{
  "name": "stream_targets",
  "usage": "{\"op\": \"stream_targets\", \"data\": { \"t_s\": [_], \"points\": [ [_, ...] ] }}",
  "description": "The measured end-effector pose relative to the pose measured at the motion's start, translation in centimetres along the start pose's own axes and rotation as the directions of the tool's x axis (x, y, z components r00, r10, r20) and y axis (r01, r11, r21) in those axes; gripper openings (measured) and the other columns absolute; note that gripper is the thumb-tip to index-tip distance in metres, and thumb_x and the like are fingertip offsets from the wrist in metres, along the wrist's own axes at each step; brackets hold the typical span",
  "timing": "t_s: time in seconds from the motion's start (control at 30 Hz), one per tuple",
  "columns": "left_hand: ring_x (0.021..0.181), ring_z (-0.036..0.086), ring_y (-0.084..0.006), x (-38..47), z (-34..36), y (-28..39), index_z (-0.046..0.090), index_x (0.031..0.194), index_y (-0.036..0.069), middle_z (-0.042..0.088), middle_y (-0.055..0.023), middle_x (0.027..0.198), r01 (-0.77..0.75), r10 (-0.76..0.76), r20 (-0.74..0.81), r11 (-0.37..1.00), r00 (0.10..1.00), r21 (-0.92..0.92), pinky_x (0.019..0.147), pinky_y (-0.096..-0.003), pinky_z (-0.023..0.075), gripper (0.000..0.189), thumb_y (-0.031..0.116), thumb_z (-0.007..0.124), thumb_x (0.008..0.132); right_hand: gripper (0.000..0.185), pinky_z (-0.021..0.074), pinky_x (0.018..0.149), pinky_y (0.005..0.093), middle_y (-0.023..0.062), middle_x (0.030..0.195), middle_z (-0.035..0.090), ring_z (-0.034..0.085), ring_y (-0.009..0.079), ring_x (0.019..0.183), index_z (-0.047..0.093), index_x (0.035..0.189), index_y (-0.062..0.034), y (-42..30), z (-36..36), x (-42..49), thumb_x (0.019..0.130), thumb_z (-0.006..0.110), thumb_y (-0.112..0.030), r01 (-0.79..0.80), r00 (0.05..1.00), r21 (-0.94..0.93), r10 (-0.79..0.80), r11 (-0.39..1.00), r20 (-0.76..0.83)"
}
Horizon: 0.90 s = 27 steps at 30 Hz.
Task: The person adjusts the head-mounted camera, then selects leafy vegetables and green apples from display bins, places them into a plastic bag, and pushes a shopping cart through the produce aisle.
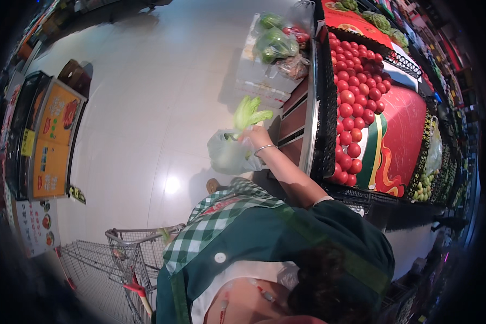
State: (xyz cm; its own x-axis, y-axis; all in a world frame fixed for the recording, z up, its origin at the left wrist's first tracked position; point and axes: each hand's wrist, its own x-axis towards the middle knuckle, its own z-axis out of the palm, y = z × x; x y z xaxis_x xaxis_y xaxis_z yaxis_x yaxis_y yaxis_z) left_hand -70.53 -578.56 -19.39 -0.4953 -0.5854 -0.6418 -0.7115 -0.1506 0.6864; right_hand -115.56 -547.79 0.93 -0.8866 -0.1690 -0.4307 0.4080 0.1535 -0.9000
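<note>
My right hand [258,137], with a bangle on the wrist, is closed around leafy lettuce [247,115] and the mouth of a clear plastic bag [227,156]. The bright green leaves stick up beyond my fingers. Pale green produce shows dimly through the bag, which hangs in front of my green checked apron [222,212]. At my left side, a small piece of green stalk [163,233] shows past the apron, above the cart. My left hand is almost wholly hidden there by my clothing, so its grip is unclear.
Right of me, red tomatoes [352,93] fill a black-edged display stand. Ahead, bagged green vegetables [277,44] rest on a white foam box [263,83]. A wire shopping cart [105,259] stands at my left, and an orange-fronted display case [54,141] lies farther left.
</note>
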Motion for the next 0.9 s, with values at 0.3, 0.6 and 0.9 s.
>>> {"op": "stream_targets", "data": {
  "t_s": [0.3, 0.6, 0.9],
  "points": [
    [0.098, 0.053, -0.0098, 6.6, 20.0, 46.0, 0.062, 0.115, 0.01, 0.062, 0.0019, 0.113, -0.374, 0.396, 0.694, 0.907, 0.601, -0.194, 0.075, -0.0264, 0.0416, 0.037, 0.037, 0.047, 0.096, 0.016, 0.05, 0.066, 0.0281, 0.0145, 0.087, 0.067, 0.066, 0.0202, 0.079, 0.058, 0.096, -0.0005, -11.2, -2.6, 4.3, 0.086, 0.059, -0.012, 0.1, 0.992, 0.389, -0.122, 0.916, 0.033],
    [0.072, 0.053, -0.0107, 5.0, 37.6, 65.0, 0.063, 0.102, 0.0, 0.06, -0.002, 0.08, -0.702, 0.506, 0.804, 0.693, 0.313, -0.163, 0.065, -0.0255, 0.0428, 0.029, 0.025, 0.049, 0.097, 0.009, 0.0466, 0.066, 0.0251, 0.0069, 0.085, 0.063, 0.06, 0.0135, 0.071, 0.057, 0.09, -0.0023, -19.7, -9.7, 13.2, 0.087, 0.059, -0.011, 0.251, 0.949, 0.531, -0.313, 0.809, 0.028],
    [0.073, 0.054, -0.017, 8.5, 46.2, 84.2, 0.054, 0.087, 0.002, 0.058, -0.0076, 0.081, -0.082, 0.436, 0.867, 0.899, 0.242, -0.43, 0.07, -0.0282, 0.0452, 0.017, 0.016, 0.05, 0.095, 0.024, 0.0442, 0.085, 0.0246, 0.0014, 0.1, 0.062, 0.055, 0.0078, 0.094, 0.061, 0.106, -0.0016, -30.2, -20.2, 22.8, 0.088, 0.062, -0.018, 0.454, 0.887, 0.116, -0.435, 0.884, -0.156]
  ]
}}
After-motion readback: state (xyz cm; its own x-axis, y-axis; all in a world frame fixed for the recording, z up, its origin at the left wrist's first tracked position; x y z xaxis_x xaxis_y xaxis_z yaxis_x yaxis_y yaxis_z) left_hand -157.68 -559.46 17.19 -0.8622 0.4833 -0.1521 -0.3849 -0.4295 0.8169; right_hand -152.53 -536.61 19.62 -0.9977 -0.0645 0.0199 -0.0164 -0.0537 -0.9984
